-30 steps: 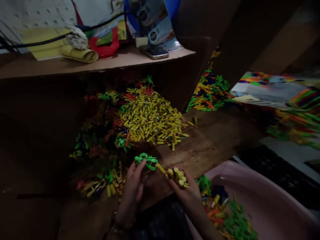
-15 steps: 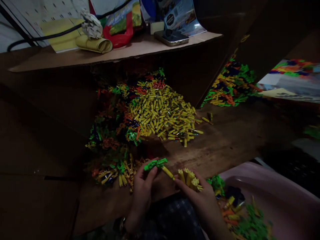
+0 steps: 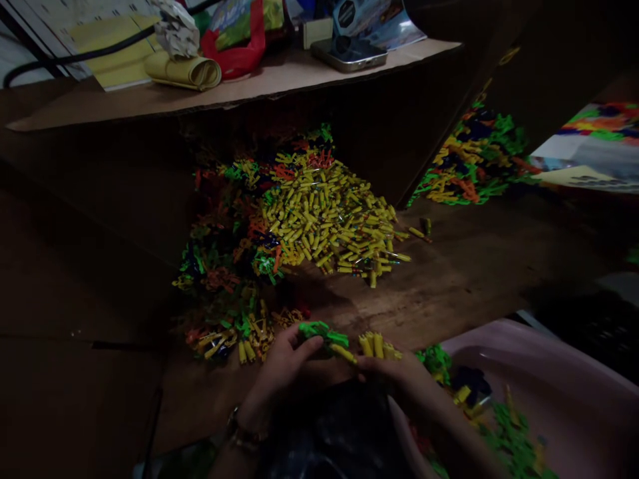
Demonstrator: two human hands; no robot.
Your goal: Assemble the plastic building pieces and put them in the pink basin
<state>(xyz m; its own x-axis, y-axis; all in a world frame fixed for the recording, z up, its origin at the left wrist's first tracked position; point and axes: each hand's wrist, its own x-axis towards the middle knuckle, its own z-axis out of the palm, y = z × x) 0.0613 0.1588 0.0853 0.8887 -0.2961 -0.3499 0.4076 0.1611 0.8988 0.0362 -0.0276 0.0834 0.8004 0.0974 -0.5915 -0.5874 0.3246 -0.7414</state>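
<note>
Tube [image 3: 344, 354] is pinched in the right hand [image 3: 388, 370], its far end met by green pieces [image 3: 322, 332] held in the left hand [image 3: 285, 359]. A bundle [image 3: 377, 346] of tubes is also clasped there, on the right; were that crowded grip slackened, some could be dropped toward the tub [image 3: 559, 372] beside it. A yellow pile [image 3: 329, 216] is spread beyond.

Two hands [image 3: 288, 361], one pink tub [image 3: 554, 386]

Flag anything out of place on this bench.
Two yellow tubes lie apart on the wooden surface, just right of the main yellow heap. They look like strays, since most similar tubes there are piled together.
</note>
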